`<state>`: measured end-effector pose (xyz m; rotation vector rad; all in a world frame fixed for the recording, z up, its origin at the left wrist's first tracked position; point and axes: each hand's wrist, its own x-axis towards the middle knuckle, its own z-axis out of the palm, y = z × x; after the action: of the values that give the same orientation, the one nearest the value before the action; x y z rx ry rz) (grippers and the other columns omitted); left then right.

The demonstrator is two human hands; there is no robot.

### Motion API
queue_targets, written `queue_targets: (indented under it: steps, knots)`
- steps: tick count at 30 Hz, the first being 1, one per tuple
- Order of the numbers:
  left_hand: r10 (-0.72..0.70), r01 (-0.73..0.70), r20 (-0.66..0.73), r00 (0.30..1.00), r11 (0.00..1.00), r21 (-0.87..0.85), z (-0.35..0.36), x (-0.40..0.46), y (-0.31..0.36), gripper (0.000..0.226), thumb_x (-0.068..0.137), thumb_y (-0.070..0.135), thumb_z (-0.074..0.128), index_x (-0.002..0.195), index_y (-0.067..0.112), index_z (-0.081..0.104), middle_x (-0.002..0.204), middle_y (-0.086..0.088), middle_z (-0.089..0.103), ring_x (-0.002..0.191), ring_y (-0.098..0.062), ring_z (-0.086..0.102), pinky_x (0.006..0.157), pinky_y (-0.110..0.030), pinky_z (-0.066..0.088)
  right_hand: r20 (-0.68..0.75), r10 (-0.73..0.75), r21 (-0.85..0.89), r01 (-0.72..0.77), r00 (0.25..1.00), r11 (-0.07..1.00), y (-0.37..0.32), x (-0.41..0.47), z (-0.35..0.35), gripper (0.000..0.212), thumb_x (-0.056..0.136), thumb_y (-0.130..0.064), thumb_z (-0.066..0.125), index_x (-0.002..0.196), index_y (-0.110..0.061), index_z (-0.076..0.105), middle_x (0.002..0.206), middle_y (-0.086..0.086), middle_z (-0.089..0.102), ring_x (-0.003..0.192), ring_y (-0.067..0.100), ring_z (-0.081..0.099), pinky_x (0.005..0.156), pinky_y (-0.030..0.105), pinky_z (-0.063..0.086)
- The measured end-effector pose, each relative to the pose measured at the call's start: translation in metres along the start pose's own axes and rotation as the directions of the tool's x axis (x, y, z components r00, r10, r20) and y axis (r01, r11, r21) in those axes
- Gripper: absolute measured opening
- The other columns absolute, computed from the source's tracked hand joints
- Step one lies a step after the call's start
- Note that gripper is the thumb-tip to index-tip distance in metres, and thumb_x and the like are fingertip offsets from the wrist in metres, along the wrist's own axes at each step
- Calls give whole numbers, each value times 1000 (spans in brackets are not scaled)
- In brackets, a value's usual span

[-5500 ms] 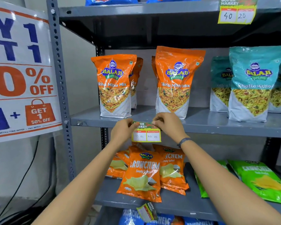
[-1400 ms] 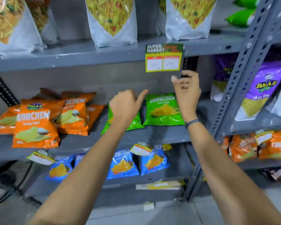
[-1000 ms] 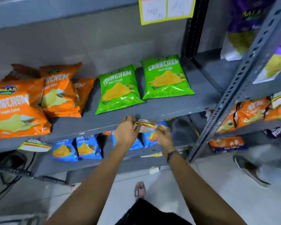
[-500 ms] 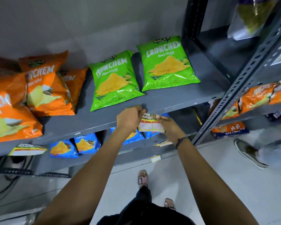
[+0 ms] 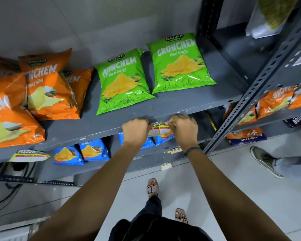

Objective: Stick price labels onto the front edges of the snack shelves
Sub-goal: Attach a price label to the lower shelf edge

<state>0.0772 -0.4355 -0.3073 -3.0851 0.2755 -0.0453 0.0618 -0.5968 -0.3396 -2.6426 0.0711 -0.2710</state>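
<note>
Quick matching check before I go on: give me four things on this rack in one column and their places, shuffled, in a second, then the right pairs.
Things:
1. green Crunchem bags
2. orange Crunchem bags
3. blue chip bags
4. price label

Places:
A. on the shelf below the hands
B. left part of the middle shelf
C. between the left hand and right hand, at the shelf's front edge
D. on the middle shelf, just behind the hands

Pairs: 1-D, 2-B, 3-A, 4-C

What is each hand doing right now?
Left hand: closed, pinching the left end of the small yellow-bordered paper price label.
Right hand: closed, pinching the label's right end.
</note>
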Motion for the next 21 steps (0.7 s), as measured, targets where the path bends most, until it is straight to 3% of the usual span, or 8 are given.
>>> queue_targets:
  steps: [7,10,16,21]
  knots:
    - [-34,23,-84,996,992,-128,-5,-7,-2,20,88,32,61,80,15,67,71,-13,71,67,-37,65,54,-26,34,-58,-87,-69,83,994,994,-3,4,-13,19,81,-29,66,74,-12,61,79,10,70,82,32,63,73,38,47]
    - [-42,28,-99,994,989,-146,-8,-1,-2,19,87,31,61,78,15,66,74,-14,71,70,-37,65,56,-27,34,-52,-89,-55,86,995,995,-4,9,-18,20,82,-31,64,76,-12,60,83,11,69,87,32,61,71,39,46]
    - [-58,52,-71,996,995,-83,-8,15,2,53,78,64,57,74,12,63,75,-12,70,73,-35,67,55,-26,35,-18,-64,-60,63,998,996,-7,13,-19,23,85,-33,62,79,-11,59,88,10,67,92,30,58,73,38,46]
    - [-89,84,-60,994,994,-73,-9,13,5,55,78,65,56,73,11,65,75,-13,70,72,-35,67,57,-26,35,-86,16,12,-15,996,1000,-15,-1,-20,18,82,-29,64,89,-14,55,94,10,62,96,32,56,78,43,47]
